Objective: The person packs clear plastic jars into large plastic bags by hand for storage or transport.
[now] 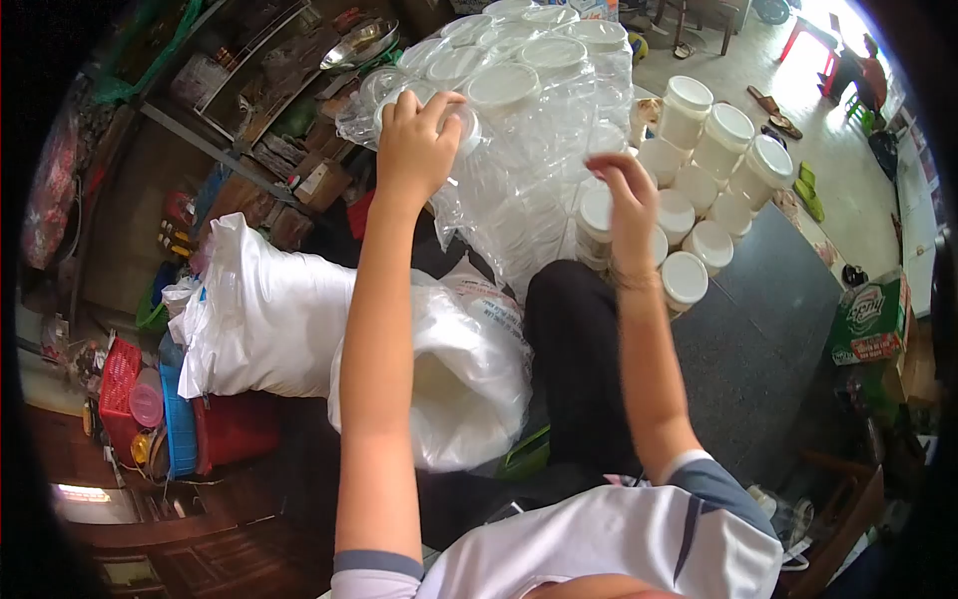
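Observation:
My left hand (417,140) is closed over the top of a clear plastic jar (470,132) at the near left edge of a large pile. That pile is several lidded jars (504,88) bundled in clear plastic wrap (524,180). My right hand (629,200) hovers at the right side of the wrap, fingers bent and apart, with nothing visible in it; it is slightly blurred. Beside and behind it, several white-lidded jars (684,278) stand in rows, whitish inside. Below my left forearm an open clear plastic bag (469,399) lies in front of my lap.
A full white sack (269,309) lies at left, above a blue basket (180,419) and a red tub (235,429). Dark flooring (768,319) extends right of the jars. A green box (873,319), slippers (808,190) and a seated person (870,75) are farther right.

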The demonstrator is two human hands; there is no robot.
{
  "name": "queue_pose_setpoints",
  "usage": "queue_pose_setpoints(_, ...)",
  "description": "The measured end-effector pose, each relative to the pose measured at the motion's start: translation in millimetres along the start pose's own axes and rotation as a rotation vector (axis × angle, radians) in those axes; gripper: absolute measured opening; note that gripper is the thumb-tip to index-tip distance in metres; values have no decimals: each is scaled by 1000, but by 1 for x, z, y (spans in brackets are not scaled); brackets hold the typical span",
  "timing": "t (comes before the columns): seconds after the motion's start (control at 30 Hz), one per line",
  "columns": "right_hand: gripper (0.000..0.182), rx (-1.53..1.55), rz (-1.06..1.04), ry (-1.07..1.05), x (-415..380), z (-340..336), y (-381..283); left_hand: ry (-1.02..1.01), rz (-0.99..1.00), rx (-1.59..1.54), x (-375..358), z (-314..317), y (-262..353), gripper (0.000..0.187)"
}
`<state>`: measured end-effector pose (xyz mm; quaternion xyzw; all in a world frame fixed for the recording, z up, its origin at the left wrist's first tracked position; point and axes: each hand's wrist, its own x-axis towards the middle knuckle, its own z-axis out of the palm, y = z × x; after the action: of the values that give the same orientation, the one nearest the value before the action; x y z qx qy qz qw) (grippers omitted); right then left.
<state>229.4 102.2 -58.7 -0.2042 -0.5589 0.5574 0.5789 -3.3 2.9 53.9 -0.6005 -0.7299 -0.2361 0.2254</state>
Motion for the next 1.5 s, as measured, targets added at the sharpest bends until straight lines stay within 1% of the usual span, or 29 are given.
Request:
queue_pose_setpoints(0.03, 19, 150, -50, 121, 14, 32, 4, -27, -1, 1, 4, -1, -1, 28)
queue_pose_setpoints(0.07, 18, 205, -84, 231, 24, 59, 10, -60, -4, 5, 7, -5, -1, 27)
queue_pose_setpoints(0.1, 17, 252, -134, 298, 31, 78, 27, -99, -7, 12, 10, -8, -3, 27)
queue_pose_setpoints(0.17, 17, 180, -140, 346, 22, 95, 54, -100, 65, 35, 19, -3, -6, 23)
queue_pose_setpoints(0.2, 17, 194, -94, 339, 20, 96, 58, -104, 103, 41, 24, 0, -7, 22)
queue_pose_setpoints(0.3, 18, 213, 62, 289, 11, 67, 56, -166, 129, -99, 40, 10, -17, 17)
queue_pose_setpoints(0.37, 20, 290, 144, 235, 24, 57, 53, -134, 130, -130, 45, 15, -16, 18)
queue_pose_setpoints(0.4, 22, 256, 203, 164, 27, 58, 47, -128, 135, -136, 45, 15, -15, 18)
queue_pose_setpoints(0.5, 22, 46, 194, 84, 26, 65, 48, -160, 121, -197, 43, 15, -19, 18)
queue_pose_setpoints(0.53, 22, -62, 228, 21, 26, 62, 41, -165, 113, -226, 44, 14, -19, 19)
queue_pose_setpoints(0.63, 20, -96, 262, -169, 26, 56, 27, -208, 85, -164, 43, 11, -13, 20)
queue_pose_setpoints(0.73, 21, -171, 269, -276, 28, 49, 17, -210, 127, -102, 44, 14, -14, 21)
queue_pose_setpoints(0.83, 20, -224, 252, -270, 25, 50, 21, -257, 85, -82, 45, 10, -12, 21)
queue_pose_setpoints(0.93, 19, -291, 175, -329, 25, 50, 15, -222, 98, -50, 43, 14, -16, 23)
queue_pose_setpoints(1.03, 19, -282, 160, -293, 22, 55, 20, -206, 111, -78, 43, 17, -20, 23)
queue_pose_setpoints(1.13, 19, -357, 99, -250, 20, 60, 15, -179, 138, -73, 41, 19, -21, 25)
queue_pose_setpoints(1.23, 22, -291, 217, -267, 22, 57, 8, -178, 131, -86, 41, 18, -19, 27)
queue_pose_setpoints(1.3, 21, -228, 270, -328, 22, 56, 9, -154, 130, -104, 41, 19, -21, 27)
queue_pose_setpoints(1.33, 22, -196, 299, -357, 22, 56, 9, -144, 129, -114, 41, 20, -21, 27)
queue_pose_setpoints(1.4, 33, -252, 174, -334, 17, 66, 3, -137, 93, -108, 42, 19, -20, 26)
queue_pose_setpoints(1.43, 39, -278, 111, -323, 15, 72, 1, -133, 74, -103, 42, 18, -19, 26)
queue_pose_setpoints(1.47, 57, -238, 166, -312, 15, 77, 1, -126, 70, -99, 42, 17, -19, 25)
queue_pose_setpoints(1.5, 58, -266, 112, -282, 14, 83, 0, -117, 64, -96, 43, 17, -19, 25)
